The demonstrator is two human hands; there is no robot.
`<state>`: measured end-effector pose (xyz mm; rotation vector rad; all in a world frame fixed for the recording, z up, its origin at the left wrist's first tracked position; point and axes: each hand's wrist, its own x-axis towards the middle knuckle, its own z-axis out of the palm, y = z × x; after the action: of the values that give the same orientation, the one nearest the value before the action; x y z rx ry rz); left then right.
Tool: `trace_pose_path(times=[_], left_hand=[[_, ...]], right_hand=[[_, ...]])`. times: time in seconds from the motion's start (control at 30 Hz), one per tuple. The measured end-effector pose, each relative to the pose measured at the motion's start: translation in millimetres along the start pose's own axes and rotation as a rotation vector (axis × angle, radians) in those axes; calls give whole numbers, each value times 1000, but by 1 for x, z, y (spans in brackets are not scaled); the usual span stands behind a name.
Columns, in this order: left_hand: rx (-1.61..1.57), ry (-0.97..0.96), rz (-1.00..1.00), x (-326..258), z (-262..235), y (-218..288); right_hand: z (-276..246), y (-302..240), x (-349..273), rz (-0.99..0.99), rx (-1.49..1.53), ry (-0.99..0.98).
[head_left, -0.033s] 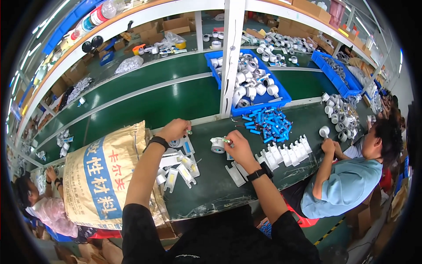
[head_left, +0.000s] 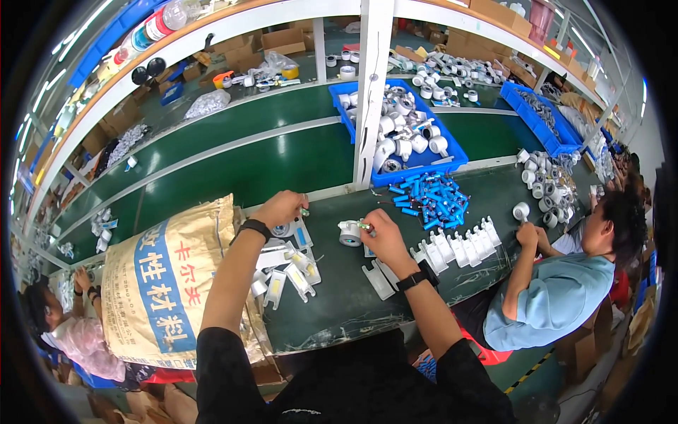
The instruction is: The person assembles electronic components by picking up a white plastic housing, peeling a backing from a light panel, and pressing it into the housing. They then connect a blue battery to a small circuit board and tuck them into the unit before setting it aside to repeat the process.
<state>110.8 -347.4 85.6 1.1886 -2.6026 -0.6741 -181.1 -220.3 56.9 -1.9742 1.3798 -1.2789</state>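
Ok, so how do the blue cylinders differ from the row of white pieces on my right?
The blue cylinders lie heaped at mixed angles, while the white pieces are lined up. The cylinders are slim and round; the white pieces are broader. The cylinders lie farther from you than the white pieces. Both rest on the dark green bench.

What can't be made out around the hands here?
All in the head view:
- Small green piece pinched by the left hand: too small to identify, partly covered by fingers.
- Whether the right hand touches the white round part: contact too small to see.
- Contents of the paper sack: hidden by its wall.
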Motion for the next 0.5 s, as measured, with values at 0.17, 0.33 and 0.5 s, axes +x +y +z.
trace_pose_path(times=[0.17,0.33,0.5], left_hand=[[38,-13,-14,0,-1,-1],[66,-33,-7,4,1,-3],[49,-44,24,10,2,-5]], right_hand=[[0,-3,1,29,19,10],[1,4,1,-8,-7,20],[-1,6,2,-42,-38,22]])
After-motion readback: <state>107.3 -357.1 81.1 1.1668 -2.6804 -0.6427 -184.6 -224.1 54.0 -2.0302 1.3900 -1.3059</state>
